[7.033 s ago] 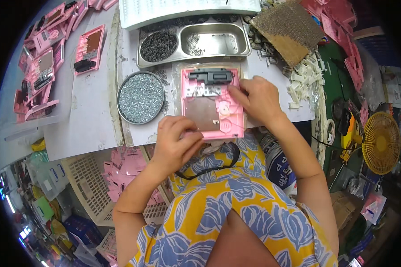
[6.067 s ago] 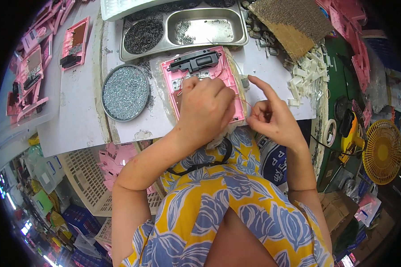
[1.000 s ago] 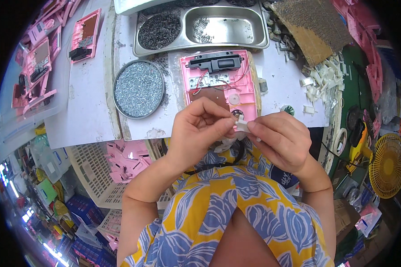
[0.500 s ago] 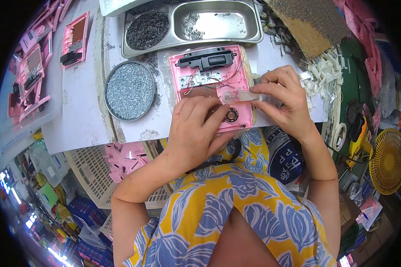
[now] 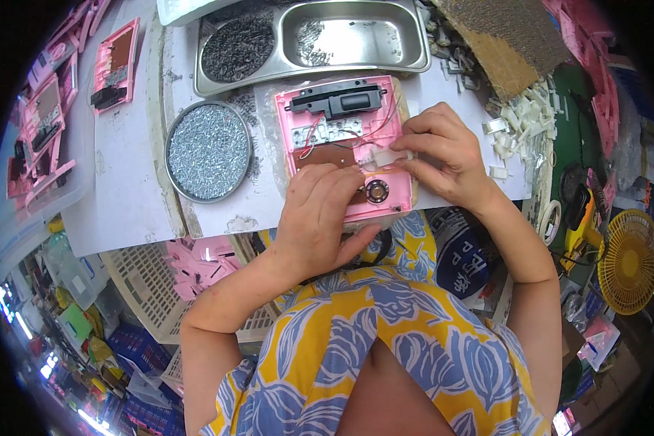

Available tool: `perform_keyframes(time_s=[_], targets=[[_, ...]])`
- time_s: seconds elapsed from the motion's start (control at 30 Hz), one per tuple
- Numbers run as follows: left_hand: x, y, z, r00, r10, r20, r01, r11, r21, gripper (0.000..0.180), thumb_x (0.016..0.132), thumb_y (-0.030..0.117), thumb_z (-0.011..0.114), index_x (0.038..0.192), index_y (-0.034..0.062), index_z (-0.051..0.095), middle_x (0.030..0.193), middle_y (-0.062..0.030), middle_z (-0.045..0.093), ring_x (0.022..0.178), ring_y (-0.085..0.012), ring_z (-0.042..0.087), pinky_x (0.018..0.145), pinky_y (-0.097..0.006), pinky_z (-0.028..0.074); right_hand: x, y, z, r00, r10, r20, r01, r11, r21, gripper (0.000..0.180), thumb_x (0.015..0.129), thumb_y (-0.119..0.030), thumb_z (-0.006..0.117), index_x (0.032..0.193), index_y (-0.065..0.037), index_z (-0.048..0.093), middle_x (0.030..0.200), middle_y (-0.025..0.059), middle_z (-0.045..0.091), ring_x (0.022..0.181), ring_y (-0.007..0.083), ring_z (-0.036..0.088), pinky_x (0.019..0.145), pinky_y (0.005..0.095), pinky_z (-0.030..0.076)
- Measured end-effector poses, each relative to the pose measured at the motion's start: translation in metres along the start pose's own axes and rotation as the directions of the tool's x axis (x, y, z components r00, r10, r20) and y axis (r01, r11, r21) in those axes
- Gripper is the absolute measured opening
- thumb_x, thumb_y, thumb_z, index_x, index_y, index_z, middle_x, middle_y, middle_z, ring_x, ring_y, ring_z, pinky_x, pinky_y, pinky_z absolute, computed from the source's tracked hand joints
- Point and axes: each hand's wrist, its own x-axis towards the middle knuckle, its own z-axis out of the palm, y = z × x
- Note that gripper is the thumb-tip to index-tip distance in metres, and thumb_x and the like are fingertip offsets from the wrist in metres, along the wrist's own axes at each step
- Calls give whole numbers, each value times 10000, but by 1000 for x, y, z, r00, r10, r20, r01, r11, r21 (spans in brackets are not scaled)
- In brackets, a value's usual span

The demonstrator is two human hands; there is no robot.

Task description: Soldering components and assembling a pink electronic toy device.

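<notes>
A pink plastic casing (image 5: pixel 341 149) lies open on the white table, with a black bar part at its far end, a brown circuit board, red wires and a small round black part (image 5: pixel 376 191). My left hand (image 5: pixel 318 218) rests flat on the casing's near edge, pressing it down. At the casing's right side my right hand (image 5: pixel 443 156) pinches a small white plastic piece (image 5: pixel 390 156).
A round tin of small silver screws (image 5: pixel 208 150) sits left of the casing. Behind it is a two-compartment steel tray (image 5: pixel 312 40) of dark and silver screws. White plastic pieces (image 5: pixel 527 120) lie right, pink casings (image 5: pixel 43 123) far left, baskets below.
Both hands came down from in front of my chest onto the casing. The left hand now lies flat on it; the right carried the white piece to the casing's right side.
</notes>
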Motion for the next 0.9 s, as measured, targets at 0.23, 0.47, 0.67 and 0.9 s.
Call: perform_keyframes(time_s=[0.23, 0.47, 0.67, 0.9], targets=[[-1, -4, -1, 1000, -13, -16, 12, 995, -104, 786, 709, 167, 867, 1366, 14, 464, 1197, -198, 590, 1079, -395, 587, 942, -462, 482, 7, -4, -1, 999, 3, 38, -3, 1000, -22, 273, 720, -137, 836, 982, -100, 771, 995, 57, 689, 903, 255, 612, 787, 371, 480], [-5, -5, 0, 999, -26, -35, 20, 989, -149, 851, 668, 177, 892, 1370, 33, 434, 1201, -147, 598, 1097, -387, 578, 936, -486, 462, -4, -1, 12, 992, 123, 14, -124, 984, 129, 270, 710, -145, 845, 967, -96, 779, 993, 51, 689, 899, 243, 604, 774, 362, 481], [9, 4, -10, 986, -1, 168, -3, 1000, 28, 829, 696, 281, 868, 1389, 44, 479, 1406, -139, 573, 1132, -326, 556, 987, -475, 404, 3, -24, 6, 986, 144, 88, -133, 984, -121, 260, 731, -192, 830, 972, -110, 775, 997, 29, 663, 1004, 269, 565, 871, 398, 468], [5, 7, -12, 971, -21, 238, -17, 988, 155, 829, 688, 310, 855, 1398, 56, 512, 1478, -91, 543, 1166, -295, 527, 999, -462, 351, 12, 14, -50, 852, 511, -114, -500, 729, -468, 299, 871, -171, 725, 1156, -82, 704, 841, 152, 710, 697, 359, 645, 675, 439, 525]])
